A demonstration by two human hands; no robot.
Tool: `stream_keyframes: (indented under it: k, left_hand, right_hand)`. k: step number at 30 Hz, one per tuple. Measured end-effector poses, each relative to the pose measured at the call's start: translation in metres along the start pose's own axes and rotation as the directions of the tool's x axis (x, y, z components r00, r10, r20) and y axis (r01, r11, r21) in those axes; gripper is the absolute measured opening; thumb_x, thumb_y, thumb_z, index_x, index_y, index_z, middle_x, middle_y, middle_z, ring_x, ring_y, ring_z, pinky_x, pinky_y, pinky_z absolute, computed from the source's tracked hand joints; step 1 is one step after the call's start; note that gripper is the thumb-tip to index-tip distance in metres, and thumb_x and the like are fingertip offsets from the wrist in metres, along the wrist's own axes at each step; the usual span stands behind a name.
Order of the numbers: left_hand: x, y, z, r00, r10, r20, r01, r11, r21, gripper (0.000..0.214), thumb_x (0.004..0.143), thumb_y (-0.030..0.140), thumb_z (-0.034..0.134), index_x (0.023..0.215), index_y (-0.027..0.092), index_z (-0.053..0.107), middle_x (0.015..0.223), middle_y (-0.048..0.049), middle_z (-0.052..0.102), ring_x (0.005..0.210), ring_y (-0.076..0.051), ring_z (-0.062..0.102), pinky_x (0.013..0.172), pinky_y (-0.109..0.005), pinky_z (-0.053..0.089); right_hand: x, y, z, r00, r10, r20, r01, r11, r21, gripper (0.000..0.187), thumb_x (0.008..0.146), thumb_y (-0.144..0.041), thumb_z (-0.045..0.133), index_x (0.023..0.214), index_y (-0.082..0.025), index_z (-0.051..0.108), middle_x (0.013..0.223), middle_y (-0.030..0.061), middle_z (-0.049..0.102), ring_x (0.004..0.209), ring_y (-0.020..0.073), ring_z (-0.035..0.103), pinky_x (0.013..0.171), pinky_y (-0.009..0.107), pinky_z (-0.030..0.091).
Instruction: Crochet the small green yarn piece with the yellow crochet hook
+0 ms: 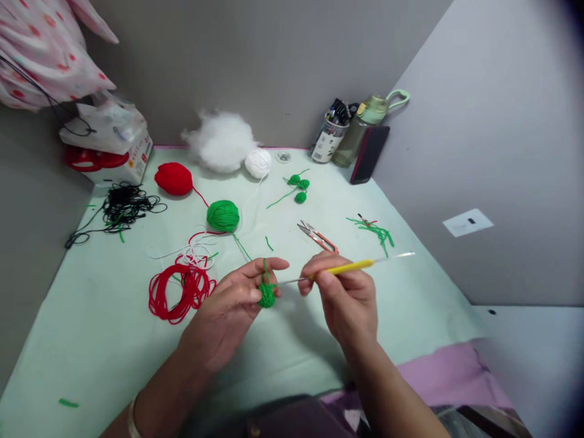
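My left hand (237,304) pinches a small green crocheted piece (267,295) between thumb and fingers, with green yarn running over the index finger back to a green yarn ball (223,215). My right hand (344,292) is closed around a yellow-handled crochet hook (347,267), whose metal tip points left into the green piece. Both hands hover just above the pale green table cover (283,359).
A red yarn coil (180,292), loose white yarn (196,249), a red ball (174,178), a white ball (258,163), stuffing (219,140) and tangled black yarn (125,205) lie left and behind. Snips (318,236), green pieces (298,185), green scraps (376,230), a pen cup (329,137), a bottle (365,125) and a phone (369,155) sit right.
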State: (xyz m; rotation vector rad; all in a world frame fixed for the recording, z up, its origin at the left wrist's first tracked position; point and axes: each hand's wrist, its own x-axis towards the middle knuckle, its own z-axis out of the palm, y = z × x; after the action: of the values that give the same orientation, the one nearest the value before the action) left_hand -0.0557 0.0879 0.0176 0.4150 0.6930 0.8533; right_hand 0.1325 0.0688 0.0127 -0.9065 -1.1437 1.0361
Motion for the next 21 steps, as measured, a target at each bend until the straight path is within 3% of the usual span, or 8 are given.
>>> stream_keyframes:
  k: [3, 5, 10, 12, 16, 21]
  left_hand:
    - [-0.001, -0.001, 0.002, 1.000, 0.011, -0.010, -0.011, 1.000, 0.027, 0.029, 0.068, 0.023, 0.080, 0.096, 0.020, 0.088, 0.083, -0.0031, 0.067, 0.085, -0.019, 0.058, 0.083, -0.029, 0.045]
    - [-0.001, -0.004, 0.003, 0.999, 0.036, 0.007, -0.037, 0.996, 0.083, 0.030, 0.073, 0.025, 0.082, 0.103, 0.024, 0.087, 0.085, -0.0022, 0.069, 0.086, -0.018, 0.059, 0.084, -0.028, 0.046]
    - [-0.001, -0.011, 0.003, 0.993, 0.121, 0.017, -0.121, 0.961, 0.248, 0.035, 0.081, 0.029, 0.090, 0.115, 0.034, 0.084, 0.097, -0.0002, 0.074, 0.098, -0.018, 0.065, 0.092, -0.027, 0.047]
    - [-0.001, -0.012, 0.003, 0.991, 0.132, 0.004, -0.128, 0.954, 0.271, 0.034, 0.085, 0.031, 0.088, 0.118, 0.035, 0.083, 0.098, -0.0001, 0.075, 0.099, -0.018, 0.067, 0.093, -0.028, 0.048]
    - [-0.002, -0.012, 0.002, 0.987, 0.161, -0.001, -0.154, 0.947, 0.281, 0.031, 0.087, 0.030, 0.086, 0.117, 0.036, 0.083, 0.092, 0.0016, 0.073, 0.096, -0.017, 0.069, 0.094, -0.029, 0.050]
    - [-0.002, -0.010, 0.001, 0.977, 0.208, -0.045, -0.182, 0.928, 0.326, 0.034, 0.083, 0.028, 0.089, 0.116, 0.034, 0.083, 0.087, 0.0024, 0.068, 0.089, -0.016, 0.064, 0.085, -0.027, 0.050]
  right_hand:
    - [0.000, 0.001, 0.001, 0.993, 0.110, -0.041, -0.104, 0.986, 0.128, 0.015, 0.096, -0.036, 0.077, 0.090, -0.025, 0.085, 0.079, 0.0028, 0.073, 0.062, 0.0147, 0.065, 0.058, 0.030, 0.055]
    - [0.000, 0.003, 0.004, 0.990, 0.141, -0.025, -0.135, 0.977, 0.165, 0.015, 0.096, -0.037, 0.077, 0.090, -0.026, 0.085, 0.079, 0.0020, 0.072, 0.062, 0.0141, 0.064, 0.058, 0.029, 0.053]
    - [-0.005, 0.009, 0.012, 1.000, -0.013, 0.014, 0.014, 1.000, -0.021, 0.013, 0.101, -0.031, 0.072, 0.100, -0.029, 0.085, 0.094, 0.0054, 0.079, 0.091, 0.0200, 0.070, 0.076, 0.033, 0.055]
    - [-0.006, 0.011, 0.013, 1.000, -0.011, -0.019, 0.010, 1.000, -0.027, 0.013, 0.101, -0.032, 0.072, 0.100, -0.028, 0.084, 0.093, 0.0054, 0.079, 0.087, 0.0201, 0.070, 0.074, 0.033, 0.056]
    - [-0.003, 0.009, 0.012, 0.992, 0.108, -0.060, -0.104, 0.993, 0.053, 0.019, 0.098, -0.041, 0.073, 0.094, -0.024, 0.081, 0.086, 0.0045, 0.077, 0.073, 0.0178, 0.066, 0.070, 0.033, 0.057]
    - [0.003, 0.003, 0.012, 0.984, 0.177, -0.024, -0.174, 0.980, 0.100, 0.027, 0.099, -0.045, 0.071, 0.087, -0.021, 0.073, 0.077, 0.0026, 0.074, 0.066, 0.0163, 0.065, 0.068, 0.033, 0.058]
